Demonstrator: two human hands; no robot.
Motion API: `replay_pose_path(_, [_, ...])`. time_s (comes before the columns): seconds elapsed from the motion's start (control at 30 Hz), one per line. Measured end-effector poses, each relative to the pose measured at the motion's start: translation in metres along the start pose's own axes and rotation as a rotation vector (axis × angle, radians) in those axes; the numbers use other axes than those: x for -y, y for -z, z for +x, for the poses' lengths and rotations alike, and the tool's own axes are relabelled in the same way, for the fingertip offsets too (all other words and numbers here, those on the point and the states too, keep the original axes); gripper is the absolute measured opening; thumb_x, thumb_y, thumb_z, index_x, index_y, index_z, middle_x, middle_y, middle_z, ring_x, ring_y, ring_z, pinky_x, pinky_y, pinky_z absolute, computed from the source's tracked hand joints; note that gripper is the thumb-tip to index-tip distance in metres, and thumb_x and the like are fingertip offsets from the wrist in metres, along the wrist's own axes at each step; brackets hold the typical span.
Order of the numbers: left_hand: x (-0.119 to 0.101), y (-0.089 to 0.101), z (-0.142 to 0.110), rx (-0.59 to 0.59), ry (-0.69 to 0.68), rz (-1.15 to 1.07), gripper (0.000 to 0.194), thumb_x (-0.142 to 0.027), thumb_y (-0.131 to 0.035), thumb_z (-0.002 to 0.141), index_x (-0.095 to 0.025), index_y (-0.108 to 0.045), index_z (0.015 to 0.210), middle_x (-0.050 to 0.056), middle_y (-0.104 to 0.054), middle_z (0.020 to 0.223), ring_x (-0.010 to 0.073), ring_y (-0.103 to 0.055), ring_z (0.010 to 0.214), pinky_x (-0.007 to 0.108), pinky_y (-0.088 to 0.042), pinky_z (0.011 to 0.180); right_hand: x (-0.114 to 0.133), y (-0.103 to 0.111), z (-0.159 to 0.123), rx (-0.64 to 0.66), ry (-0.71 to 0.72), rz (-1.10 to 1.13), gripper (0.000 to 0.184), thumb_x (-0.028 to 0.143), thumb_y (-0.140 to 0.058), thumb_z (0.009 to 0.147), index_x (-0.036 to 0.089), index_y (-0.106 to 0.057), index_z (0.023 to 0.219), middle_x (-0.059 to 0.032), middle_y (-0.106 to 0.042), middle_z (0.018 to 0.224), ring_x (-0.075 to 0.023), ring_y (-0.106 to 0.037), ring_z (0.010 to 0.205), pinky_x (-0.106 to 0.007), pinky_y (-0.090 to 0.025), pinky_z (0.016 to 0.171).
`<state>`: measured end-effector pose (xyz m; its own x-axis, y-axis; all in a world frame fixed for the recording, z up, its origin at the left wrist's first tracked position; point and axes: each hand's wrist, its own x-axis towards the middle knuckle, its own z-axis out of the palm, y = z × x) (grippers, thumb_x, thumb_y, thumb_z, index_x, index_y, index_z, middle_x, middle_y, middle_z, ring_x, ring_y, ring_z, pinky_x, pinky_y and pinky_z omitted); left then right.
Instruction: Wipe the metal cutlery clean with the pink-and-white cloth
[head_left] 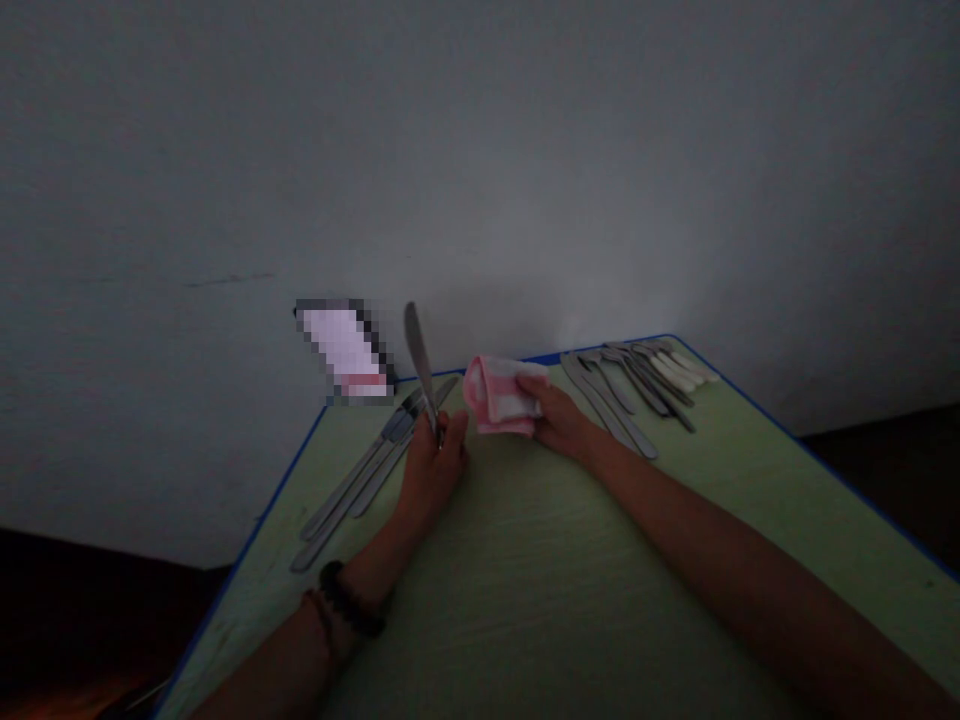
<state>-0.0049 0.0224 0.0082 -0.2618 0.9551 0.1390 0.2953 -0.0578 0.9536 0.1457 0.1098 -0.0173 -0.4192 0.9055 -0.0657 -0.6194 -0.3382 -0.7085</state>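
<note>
My left hand (pixel 433 465) is closed around the handle of a table knife (pixel 418 362), whose blade stands up and leans slightly left. My right hand (pixel 559 417) grips a folded pink and white cloth (pixel 496 396) just to the right of the knife, a small gap apart from the blade. Both hands rest over a green table (pixel 525 560) with a blue edge. A dark beaded bracelet (pixel 346 600) sits on my left wrist.
Several knives (pixel 360 480) lie side by side on the table to the left of my left hand. A row of several more pieces of cutlery (pixel 637 385) lies at the far right corner. A blurred-out pale object (pixel 346 350) stands at the far left corner. A plain wall rises behind.
</note>
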Motion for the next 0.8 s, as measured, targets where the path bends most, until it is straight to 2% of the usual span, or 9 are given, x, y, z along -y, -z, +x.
replay_pose_path(0.07, [0.001,0.002,0.003,0.019,0.016,0.019,0.031,-0.049,-0.049,0.084,-0.022,-0.040,0.073,-0.010,-0.043,0.044,0.0068,-0.039,0.033,0.017,-0.032,0.034,0.000,0.000,0.000,-0.025,-0.048,-0.006,0.017,0.034,-0.059,0.077,0.019,-0.056,0.085,-0.0028,-0.066,0.074,-0.0192,-0.064,0.076,-0.034,-0.053,0.072])
replay_pose_path(0.17, [0.001,0.004,0.003,0.071,0.008,0.065,0.032,-0.051,-0.051,0.082,-0.021,-0.041,0.074,-0.008,-0.048,0.044,0.0086,-0.044,0.035,0.018,-0.034,0.035,0.000,-0.001,0.001,0.033,-0.083,-0.061,0.021,0.040,-0.056,0.076,0.019,-0.056,0.082,-0.0037,-0.066,0.073,-0.0211,-0.064,0.080,-0.035,-0.053,0.073])
replay_pose_path(0.27, [-0.002,0.003,0.001,0.150,-0.018,0.099,0.033,-0.049,-0.059,0.076,-0.020,-0.045,0.076,-0.007,-0.050,0.045,0.0091,-0.046,0.036,0.018,-0.034,0.035,-0.001,-0.004,0.000,0.069,-0.064,-0.106,0.022,0.040,-0.053,0.073,0.019,-0.057,0.077,-0.0041,-0.066,0.071,-0.0221,-0.063,0.080,-0.035,-0.051,0.074])
replay_pose_path(0.33, [-0.006,0.003,-0.002,0.164,-0.016,0.109,0.034,-0.048,-0.063,0.073,-0.019,-0.046,0.077,-0.008,-0.049,0.044,0.0090,-0.045,0.034,0.019,-0.034,0.034,-0.001,-0.006,-0.001,0.040,-0.058,-0.136,0.019,0.037,-0.053,0.070,0.018,-0.057,0.073,-0.0031,-0.063,0.066,-0.0212,-0.062,0.075,-0.034,-0.050,0.070])
replay_pose_path(0.43, [-0.010,0.003,-0.004,0.056,-0.039,0.117,0.032,-0.045,-0.064,0.073,-0.019,-0.046,0.076,-0.009,-0.048,0.047,0.0076,-0.043,0.035,0.018,-0.033,0.034,-0.003,-0.008,-0.003,-0.025,-0.005,-0.266,0.012,0.028,-0.059,0.064,0.018,-0.056,0.071,0.0003,-0.060,0.062,-0.0163,-0.056,0.063,-0.029,-0.046,0.060])
replay_pose_path(0.5, [-0.009,0.004,-0.003,-0.025,-0.072,0.114,0.029,-0.043,-0.062,0.075,-0.020,-0.046,0.075,-0.008,-0.048,0.050,0.0068,-0.042,0.036,0.018,-0.032,0.035,-0.005,-0.006,-0.004,-0.070,0.091,-0.347,0.020,0.024,-0.065,0.061,0.018,-0.057,0.078,0.0017,-0.060,0.066,-0.0135,-0.053,0.061,-0.026,-0.043,0.057])
replay_pose_path(0.57, [-0.006,0.006,0.000,-0.102,-0.088,0.096,0.027,-0.044,-0.058,0.079,-0.020,-0.045,0.073,-0.007,-0.047,0.052,0.0072,-0.043,0.039,0.018,-0.032,0.037,-0.008,-0.004,-0.002,-0.131,0.166,-0.368,0.032,0.026,-0.071,0.059,0.019,-0.056,0.086,0.0019,-0.060,0.070,-0.0121,-0.053,0.060,-0.025,-0.041,0.056])
replay_pose_path(0.67, [0.001,0.009,0.005,-0.201,-0.098,0.098,0.028,-0.044,-0.052,0.083,-0.021,-0.042,0.071,-0.007,-0.044,0.054,0.0082,-0.044,0.042,0.019,-0.033,0.039,-0.010,-0.002,0.000,-0.162,0.174,-0.340,0.035,0.035,-0.074,0.060,0.018,-0.054,0.083,0.0021,-0.058,0.068,-0.0101,-0.051,0.057,-0.024,-0.040,0.054])
replay_pose_path(0.8, [0.002,0.009,0.005,-0.177,-0.108,0.110,0.028,-0.042,-0.055,0.080,-0.021,-0.040,0.069,-0.007,-0.043,0.053,0.0088,-0.042,0.043,0.020,-0.032,0.041,-0.005,-0.006,-0.004,-0.103,0.171,-0.207,0.030,0.034,-0.070,0.065,0.022,-0.048,0.082,0.0058,-0.056,0.064,-0.0087,-0.050,0.053,-0.022,-0.040,0.052])
